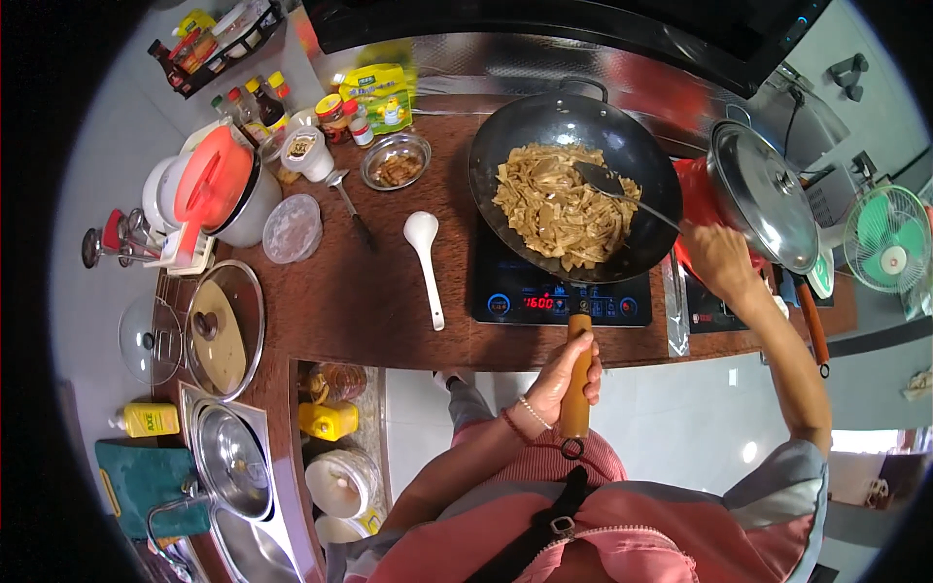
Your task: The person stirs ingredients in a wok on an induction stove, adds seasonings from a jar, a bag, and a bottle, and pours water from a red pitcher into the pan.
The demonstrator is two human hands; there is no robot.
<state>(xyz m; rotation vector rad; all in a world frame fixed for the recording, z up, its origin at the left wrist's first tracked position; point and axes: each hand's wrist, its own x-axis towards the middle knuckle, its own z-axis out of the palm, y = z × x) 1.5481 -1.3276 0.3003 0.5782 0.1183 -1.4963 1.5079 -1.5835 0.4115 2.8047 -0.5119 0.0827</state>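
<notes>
A black wok rests on an induction cooktop with a lit red display. My left hand is wrapped around its wooden handle. Glossy brown strips of food fill the middle of the wok. My right hand grips the end of a metal spatula over the wok's right rim. The spatula's dark blade lies against the right side of the food, and the handle's end is hidden in my fist.
Left of the cooktop lie a white spoon, a steel bowl of brown pieces and a black-handled spoon. Seasoning bottles stand behind. A lidded pan sits close by my right hand. A sink is at the lower left, a fan far right.
</notes>
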